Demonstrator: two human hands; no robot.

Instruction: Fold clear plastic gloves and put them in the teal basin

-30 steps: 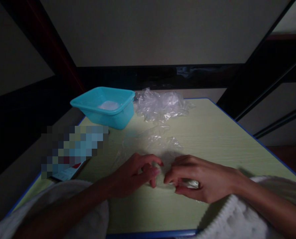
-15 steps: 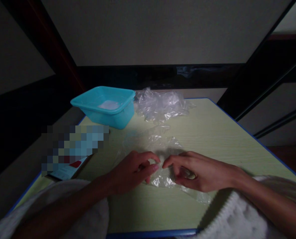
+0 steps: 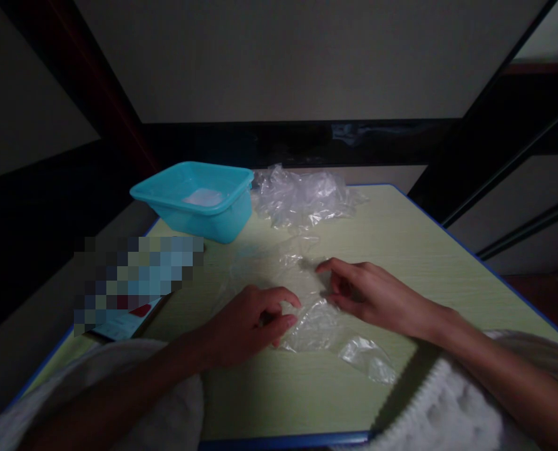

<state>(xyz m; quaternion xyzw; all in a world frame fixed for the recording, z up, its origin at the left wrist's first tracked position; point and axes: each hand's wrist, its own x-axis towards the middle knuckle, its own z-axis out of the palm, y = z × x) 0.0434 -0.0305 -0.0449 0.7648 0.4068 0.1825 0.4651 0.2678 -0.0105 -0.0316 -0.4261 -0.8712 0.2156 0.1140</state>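
A clear plastic bag [image 3: 314,329] lies spread and wrinkled on the table in front of me. My left hand [image 3: 255,322] is at its left part, fingers curled with the film at the thumb and fingertips; a small gap shows between thumb and index tip. Over the bag's right side hovers my right hand [image 3: 372,294], its index finger stretched out and the thumb apart from it, with nothing visible in its grasp. One corner of the bag points toward the table's near right.
A turquoise plastic basin [image 3: 234,219] with something white inside stands at the back left. Beside it is a heap of crumpled clear plastic bags [image 3: 307,197]. A phone [image 3: 140,307], partly pixelated, lies at the left edge of the pale table [image 3: 414,250], which has blue edging.
My right hand has moved up and away from the left hand, and its fingers have come off the near part of the bag. My left hand has barely moved.
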